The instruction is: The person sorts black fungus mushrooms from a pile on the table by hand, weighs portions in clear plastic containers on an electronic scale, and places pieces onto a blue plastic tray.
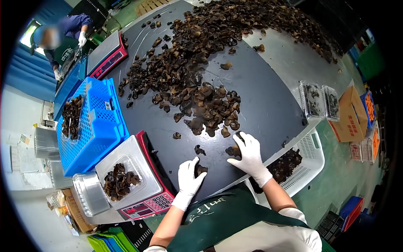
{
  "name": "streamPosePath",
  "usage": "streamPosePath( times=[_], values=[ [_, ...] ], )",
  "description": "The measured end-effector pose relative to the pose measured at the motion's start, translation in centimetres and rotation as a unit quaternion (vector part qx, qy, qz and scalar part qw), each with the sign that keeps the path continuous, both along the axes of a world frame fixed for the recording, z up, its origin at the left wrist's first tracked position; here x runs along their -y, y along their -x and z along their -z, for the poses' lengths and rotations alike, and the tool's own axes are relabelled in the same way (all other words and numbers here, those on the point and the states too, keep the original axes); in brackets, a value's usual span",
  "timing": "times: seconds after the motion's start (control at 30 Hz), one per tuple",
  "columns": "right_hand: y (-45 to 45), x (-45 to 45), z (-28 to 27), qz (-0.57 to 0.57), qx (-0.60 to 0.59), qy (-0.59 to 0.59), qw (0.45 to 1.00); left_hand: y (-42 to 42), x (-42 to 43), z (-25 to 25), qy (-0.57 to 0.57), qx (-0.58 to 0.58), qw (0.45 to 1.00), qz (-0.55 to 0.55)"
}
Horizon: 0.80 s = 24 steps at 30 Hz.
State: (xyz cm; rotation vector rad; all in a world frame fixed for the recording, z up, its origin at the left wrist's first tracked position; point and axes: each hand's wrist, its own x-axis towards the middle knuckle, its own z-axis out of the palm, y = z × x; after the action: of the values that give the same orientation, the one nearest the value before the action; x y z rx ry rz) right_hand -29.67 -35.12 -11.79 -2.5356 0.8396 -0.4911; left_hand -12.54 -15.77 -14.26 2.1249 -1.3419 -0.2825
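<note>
My left hand (pixel 191 181), in a white glove, rests low over the dark tabletop with a piece of wood ear mushroom (pixel 202 170) between its thumb and curled fingers. To the right, my gloved right hand (pixel 249 157) has thumb and fingers apart around another wood ear piece (pixel 232 151) on the table. A small dark scrap (pixel 200 150) lies between the hands. Beyond them spreads a large heap of brown-black wood ears (pixel 210 105). On my left, a clear plastic tray of wood ears (pixel 120 182) sits on a red-and-silver scale (pixel 158 202).
Stacked clear trays (pixel 89 195) stand beside the scale, near a blue crate (pixel 100 111). A white basket (pixel 312 155) with dark pieces is below the table's right edge. Lidded clear boxes (pixel 313 100) lie near a cardboard carton (pixel 349 117). A co-worker (pixel 67 46) stands by a second scale (pixel 110 59).
</note>
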Motion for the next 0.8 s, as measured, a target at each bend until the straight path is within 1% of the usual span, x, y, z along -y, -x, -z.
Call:
streamPosePath(
  times=[0.03,0.07,0.1,0.17,0.2,0.23,0.3,0.33,0.37,0.4,0.43,0.47,0.5,0.53,0.57,0.63,0.67,0.7,0.73,0.77,0.8],
  values=[
    [-0.3,-0.4,0.6,0.009,-0.016,0.030,0.999,0.0,-0.2,-0.3,-0.021,0.003,1.000,0.006],
    [-0.4,-0.4,1.6,0.005,-0.006,0.048,0.999,0.1,-0.3,-0.6,-0.032,-0.058,0.998,-0.015],
    [-0.5,-0.1,2.1,0.005,0.032,0.063,0.997,0.2,-0.1,-0.9,-0.033,-0.054,0.998,-0.019],
    [-0.6,0.9,2.9,-0.020,0.068,0.060,0.996,-0.1,0.8,-1.4,0.027,-0.074,0.995,-0.069],
    [-0.9,1.6,3.2,-0.011,0.089,0.054,0.995,-0.7,1.4,-1.4,0.026,-0.048,0.996,-0.064],
    [-1.0,2.2,3.2,-0.011,0.079,0.015,0.997,-0.9,2.5,-2.2,0.028,-0.043,0.996,-0.071],
    [-1.6,3.1,3.2,-0.002,0.090,0.008,0.996,-1.6,4.6,-1.8,0.021,0.044,0.998,-0.046],
    [-1.9,3.2,2.6,0.003,0.073,-0.008,0.997,-2.4,5.3,-1.0,-0.018,0.015,1.000,-0.002],
    [-2.2,3.5,2.2,-0.005,0.097,-0.009,0.995,-3.0,5.5,-0.4,-0.060,-0.012,0.997,0.037],
    [-2.5,3.5,2.4,0.010,0.093,-0.032,0.995,-2.5,5.2,-0.4,-0.023,-0.031,0.999,0.014],
    [-2.8,3.3,1.2,0.024,0.125,-0.056,0.990,-2.1,4.8,-0.5,0.016,-0.049,0.999,-0.006],
    [-2.6,3.6,2.2,0.037,0.172,-0.080,0.981,-1.8,4.3,-1.8,0.042,-0.087,0.995,-0.010],
    [-2.7,3.2,2.3,0.077,0.212,-0.222,0.949,-1.4,3.7,-4.1,0.071,-0.126,0.989,-0.010],
    [-2.5,3.2,2.8,0.081,0.212,-0.271,0.935,-0.9,2.7,-6.5,0.095,-0.174,0.980,-0.013],
    [-2.6,3.1,3.1,0.087,0.209,-0.318,0.921,-0.7,1.4,-8.4,0.113,-0.171,0.978,-0.034],
    [-4.3,0.9,1.0,0.132,0.206,-0.512,0.823,-1.7,-1.9,-11.7,0.141,-0.139,0.978,-0.059],
    [-5.7,-0.4,0.4,0.107,0.213,-0.543,0.805,-2.5,-4.1,-11.6,0.147,-0.123,0.977,-0.092],
    [-7.3,-2.0,-0.8,0.079,0.200,-0.555,0.804,-3.5,-6.2,-11.4,0.152,-0.108,0.975,-0.124],
    [-9.2,-3.6,-1.9,0.030,0.197,-0.546,0.814,-4.7,-7.9,-12.1,0.167,-0.081,0.967,-0.174],
    [-11.1,-5.1,-4.5,-0.006,0.149,-0.601,0.785,-5.8,-9.7,-12.8,0.181,-0.053,0.956,-0.223],
    [-13.1,-6.7,-5.4,-0.042,0.124,-0.585,0.800,-7.4,-11.7,-13.1,0.170,0.001,0.953,-0.250]
  ],
)
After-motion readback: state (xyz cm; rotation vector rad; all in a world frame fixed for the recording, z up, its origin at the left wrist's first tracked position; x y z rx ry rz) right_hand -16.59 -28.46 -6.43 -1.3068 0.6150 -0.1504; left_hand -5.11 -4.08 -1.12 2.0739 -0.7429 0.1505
